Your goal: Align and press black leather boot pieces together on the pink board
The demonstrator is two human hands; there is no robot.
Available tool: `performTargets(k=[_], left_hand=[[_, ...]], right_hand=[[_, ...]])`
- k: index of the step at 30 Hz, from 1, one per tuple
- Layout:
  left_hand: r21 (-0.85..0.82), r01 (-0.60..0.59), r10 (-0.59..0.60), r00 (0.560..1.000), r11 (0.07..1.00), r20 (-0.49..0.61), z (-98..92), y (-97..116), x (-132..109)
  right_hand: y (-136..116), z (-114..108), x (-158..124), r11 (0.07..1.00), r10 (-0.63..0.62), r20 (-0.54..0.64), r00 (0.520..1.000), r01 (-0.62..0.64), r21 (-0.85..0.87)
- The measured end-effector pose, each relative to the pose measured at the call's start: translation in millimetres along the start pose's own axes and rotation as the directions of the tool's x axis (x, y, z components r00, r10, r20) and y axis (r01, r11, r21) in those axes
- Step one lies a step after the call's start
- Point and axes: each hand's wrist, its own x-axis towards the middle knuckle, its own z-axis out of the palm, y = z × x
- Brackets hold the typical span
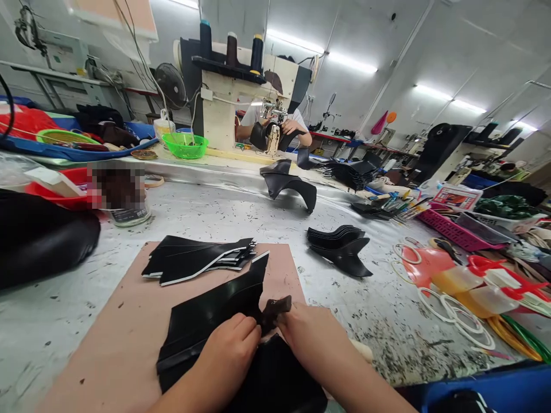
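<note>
My left hand (228, 350) presses down with closed fingers on a stack of black leather pieces (206, 315) lying on a pinkish board (124, 338). Just to its right, my right hand (303, 332) pinches a small dark strip (275, 310) that stands up between the two hands at the edge of the stack. More black material lies under my wrists at the bottom of the view. A second pile of black cut pieces (198, 258) lies farther back on the board.
Curved black pieces (340, 246) lie right of the board, another (290, 186) farther back. Rings, plastic bottles and a pink basket (447, 229) crowd the right side. A person works at a sewing machine (241, 97) across the table. A green bowl (185, 144) and a jar (129, 212) stand at left.
</note>
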Motion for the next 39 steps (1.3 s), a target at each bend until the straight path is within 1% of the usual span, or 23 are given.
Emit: performTargets(k=[3,4,6,8,12,14,16,19,21,23,26,28,30,32,36,39], left_hand=[[-0.005,0.002,-0.002,1.0,1.0,-0.012,1.8,-1,-1],[-0.008,0.004,-0.004,1.0,1.0,-0.015,2.4,-1,-1],[-0.013,0.004,-0.004,1.0,1.0,-0.019,2.9,-1,-1],[-0.018,0.0,0.0,1.0,1.0,-0.023,2.5,-1,-1],[-0.019,-0.003,0.003,1.0,1.0,-0.021,0.7,-1,0],[-0.021,-0.004,0.004,1.0,1.0,-0.019,0.6,-1,0],[-0.023,-0.008,0.007,1.0,1.0,-0.021,1.1,-1,0],[-0.027,-0.008,0.008,1.0,1.0,-0.02,1.7,0,0],[-0.028,0.007,-0.007,1.0,1.0,-0.012,1.0,1,0],[-0.028,0.04,-0.04,0.999,0.999,-0.008,-0.8,1,0],[-0.033,0.093,-0.093,0.996,0.995,-0.016,-3.5,1,0],[-0.039,0.099,-0.1,0.995,0.994,-0.02,-3.7,0,0],[-0.036,0.077,-0.078,0.997,0.996,-0.019,-2.0,-1,0],[-0.018,0.04,-0.04,0.999,0.999,-0.021,0.7,-2,0],[0.036,-0.044,0.045,0.999,0.998,-0.02,4.2,-1,-1],[0.069,-0.074,0.075,0.997,0.995,-0.014,3.5,0,-2]], right_hand=[[0,-1,1,1.0,0.013,-0.041,0.999,-0.013,0.006],[0,-2,2,0.999,0.03,-0.036,0.999,-0.03,0.02],[0,-4,3,0.998,0.045,0.018,0.999,-0.045,0.048],[0,-6,3,0.999,0.026,0.072,0.997,-0.029,0.036],[-1,-9,4,0.997,0.071,0.022,0.997,-0.071,0.035],[-1,-10,4,0.996,0.065,0.056,0.996,-0.068,0.054],[-1,-11,4,0.998,0.053,0.094,0.994,-0.056,0.034],[0,-11,4,0.997,0.079,0.056,0.995,-0.08,0.01],[-1,-9,4,0.996,0.071,0.059,0.996,-0.074,0.041],[-1,-6,3,0.995,0.057,0.09,0.994,-0.064,0.075],[0,-4,1,0.994,0.06,0.104,0.993,-0.069,0.086],[1,-4,0,0.994,0.067,0.099,0.993,-0.075,0.079],[2,-5,0,0.994,0.074,0.086,0.994,-0.08,0.071],[1,-6,0,0.997,0.057,0.065,0.996,-0.06,0.048],[-1,-5,1,0.999,0.042,0.0,0.999,-0.042,-0.001],[-1,-3,3,1.0,0.005,0.03,1.0,-0.004,-0.03]])
